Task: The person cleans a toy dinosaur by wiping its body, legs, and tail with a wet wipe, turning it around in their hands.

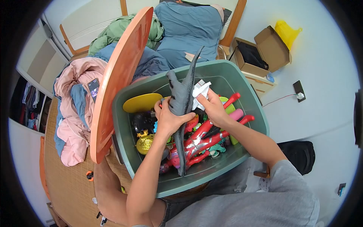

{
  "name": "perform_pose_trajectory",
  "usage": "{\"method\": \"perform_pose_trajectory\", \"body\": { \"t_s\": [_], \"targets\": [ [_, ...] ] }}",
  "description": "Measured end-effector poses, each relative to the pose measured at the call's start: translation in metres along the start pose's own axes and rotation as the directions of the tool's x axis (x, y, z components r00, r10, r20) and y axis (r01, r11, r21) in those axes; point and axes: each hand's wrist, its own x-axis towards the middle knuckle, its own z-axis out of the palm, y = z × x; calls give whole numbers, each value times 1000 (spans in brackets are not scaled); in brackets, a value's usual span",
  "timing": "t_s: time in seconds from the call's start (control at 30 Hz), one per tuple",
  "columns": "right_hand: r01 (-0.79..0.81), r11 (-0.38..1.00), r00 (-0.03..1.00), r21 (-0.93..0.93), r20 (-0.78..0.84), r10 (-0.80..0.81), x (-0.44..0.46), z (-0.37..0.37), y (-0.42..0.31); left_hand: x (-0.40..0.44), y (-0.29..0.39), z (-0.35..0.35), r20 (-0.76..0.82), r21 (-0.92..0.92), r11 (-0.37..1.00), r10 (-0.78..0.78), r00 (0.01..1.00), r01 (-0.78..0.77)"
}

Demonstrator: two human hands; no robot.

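A long grey toy dinosaur (181, 96) lies across the open green bin (124, 142), its pointed tail toward the top. My left hand (169, 119) is wrapped round its body, thumb across it. My right hand (215, 109) pinches a crumpled white tissue (200, 94) against the dinosaur's right side. Below them in the bin are red and silver toy figures (196, 143), a yellow oval piece (141, 103), a gold round toy (144, 144), a pink cylinder (236, 114) and several small green toys.
An orange lid (123, 81) stands tilted at the bin's left. Beyond lie a bed with blue bedding (189, 30), pink cloth (72, 140) and a phone (93, 89). An open cardboard box (249, 56) is at the upper right, a black bag (298, 157) at the right.
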Motion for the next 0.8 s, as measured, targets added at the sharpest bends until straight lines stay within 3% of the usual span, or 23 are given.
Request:
{"method": "perform_pose_trajectory", "body": {
  "t_s": [0.3, 0.37, 0.53, 0.8],
  "targets": [
    [38, 999, 999, 16, -3, -38, 3, -3, 0, 3, 19, -8, -23, -73, 996, -60, 998, 58],
    [68, 998, 998, 0, -18, -68, 2, 0, -5, 2, 27, -13, -4, -179, 983, -46, 999, 45],
    [215, 957, 973, -196, -39, -227, 0, 2, -18, -1, 33, -16, 57, -279, 960, -20, 998, 35],
    [207, 968, 976, -143, -37, -215, 4, -5, -16, 2, 24, -9, 74, -343, 939, 55, 996, -26]
  ]
}}
